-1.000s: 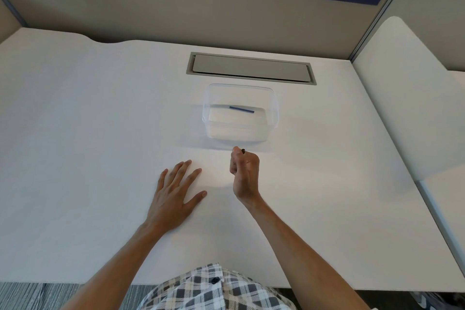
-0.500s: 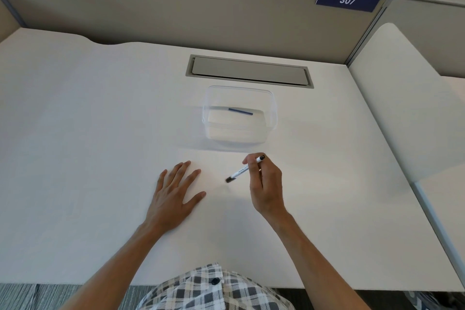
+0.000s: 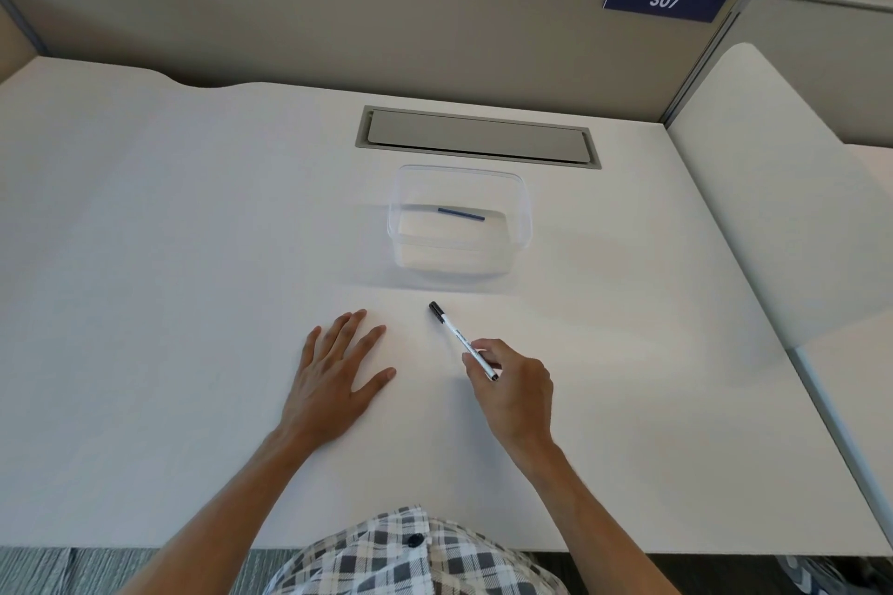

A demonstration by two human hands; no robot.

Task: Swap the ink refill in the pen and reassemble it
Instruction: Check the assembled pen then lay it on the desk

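A white pen (image 3: pixel 458 336) with a black cap lies low over the desk, cap end pointing away and left. My right hand (image 3: pixel 513 389) pinches its near end between thumb and fingers. My left hand (image 3: pixel 336 374) rests flat on the desk to the pen's left, fingers spread, holding nothing. Behind the pen stands a clear plastic box (image 3: pixel 405 256) with a thin blue refill (image 3: pixel 460 214) lying inside on its floor.
The white desk (image 3: pixel 169 280) has a grey cable flap (image 3: pixel 476 138) behind the box. A beige partition wall (image 3: pixel 338 29) with a "307" sign (image 3: pixel 664 0) closes the back; a white side panel (image 3: pixel 773 188) rises on the right.
My right hand has drawn back toward me and turned the pen, so its capped end now points away; earlier the pen stood nearly hidden in the fist. The left hand has stayed put.
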